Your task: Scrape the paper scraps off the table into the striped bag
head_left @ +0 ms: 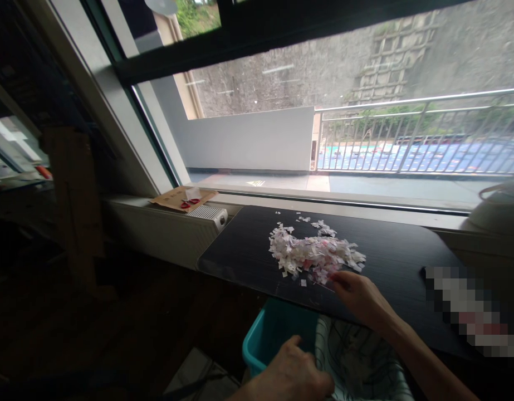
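Observation:
A heap of small cut paper scraps (pixel 300 253), mostly white with some pink, lies on the dark tabletop (pixel 240 250). At the heap's near right edge is my right hand (pixel 357 289), its fingers pinched together on some paper scraps. Lower down, my left hand (pixel 288 370) is curled over the gap between a teal bin (pixel 251 348) and a striped cloth-lined container (pixel 323 340). What the left fingers grip, if anything, is hidden. Pale scraps show dimly inside the striped container, which stands below the table edge.
Red-handled scissors (pixel 190 203) lie on brown cardboard (pixel 165 199) on the sill, above a white radiator (pixel 185 234). A pixelated flat object (pixel 465 312) rests at the table's right. A large window borders the far edge. A pale rounded item (pixel 499 206) sits at far right.

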The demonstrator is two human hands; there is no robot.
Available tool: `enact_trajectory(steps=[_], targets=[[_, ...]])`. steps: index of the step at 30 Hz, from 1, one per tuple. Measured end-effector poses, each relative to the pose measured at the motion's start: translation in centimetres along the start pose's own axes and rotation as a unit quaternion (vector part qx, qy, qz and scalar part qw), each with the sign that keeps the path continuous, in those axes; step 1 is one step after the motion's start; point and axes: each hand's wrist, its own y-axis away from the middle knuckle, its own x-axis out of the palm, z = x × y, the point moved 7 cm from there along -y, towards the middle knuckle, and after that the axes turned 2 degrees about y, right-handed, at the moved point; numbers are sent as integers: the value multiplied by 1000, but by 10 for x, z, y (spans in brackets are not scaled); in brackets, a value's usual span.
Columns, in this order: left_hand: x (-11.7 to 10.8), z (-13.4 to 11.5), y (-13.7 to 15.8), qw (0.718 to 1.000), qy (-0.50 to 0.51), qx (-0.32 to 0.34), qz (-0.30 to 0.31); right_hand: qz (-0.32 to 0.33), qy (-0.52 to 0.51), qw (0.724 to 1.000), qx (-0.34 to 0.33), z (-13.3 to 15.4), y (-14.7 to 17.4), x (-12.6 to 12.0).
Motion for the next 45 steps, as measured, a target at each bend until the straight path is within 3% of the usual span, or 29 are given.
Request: enact_trajectory(steps=[5,9,26,35,45], targets=[[1,0,-2,1000,-2,-8,17,3,-37,999,-17,2,-1,4],[1,-1,-1,1000,3,-7,22,-4,-6,1000,-17,5,-3,5],[7,-1,-5,1000,-25,4,4,34,-13,998,-46,14,-2,10],[10,1,-5,1000,-15,0,20,26,11,999,-27,-5,8,-2],[2,2,-3,1000,3,-6,27,29,3,998,-54,19,7,-3]])
